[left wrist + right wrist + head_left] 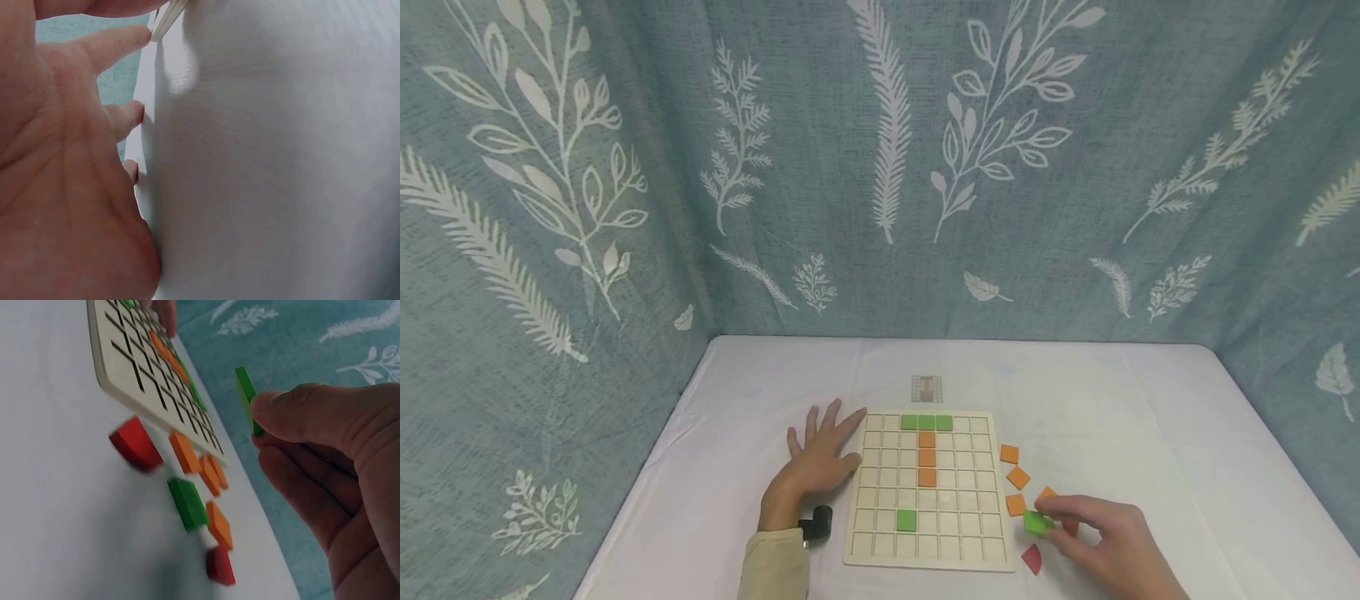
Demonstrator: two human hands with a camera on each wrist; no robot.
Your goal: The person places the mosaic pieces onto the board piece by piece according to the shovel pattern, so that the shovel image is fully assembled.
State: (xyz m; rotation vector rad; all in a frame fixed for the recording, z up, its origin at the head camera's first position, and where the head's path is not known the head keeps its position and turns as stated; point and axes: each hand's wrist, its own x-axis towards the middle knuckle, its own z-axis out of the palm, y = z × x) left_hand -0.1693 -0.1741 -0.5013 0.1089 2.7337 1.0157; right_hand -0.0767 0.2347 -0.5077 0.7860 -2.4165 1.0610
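My right hand [1105, 527] pinches a thin green square tile [244, 390] between thumb and fingers, above the table to the right of the board. Another green tile [187, 503] lies on the cloth beneath it. My left hand [822, 460] rests with spread fingers at the left edge of the cream grid board [967, 523], index fingertip and thumb at its rim. On the board, three green tiles [927, 422] sit side by side in the top row. Three orange tiles [927, 457] run down in a column below them, and a lone green tile [906, 521] sits lower left.
Several loose orange tiles [1018, 477] lie right of the board. A red wedge-shaped piece [1032, 558] is near its lower right corner, and a second red piece [220, 565] lies farther out. Behind the board is a small printed grid card [927, 388]. A patterned curtain [820, 167] surrounds the white table.
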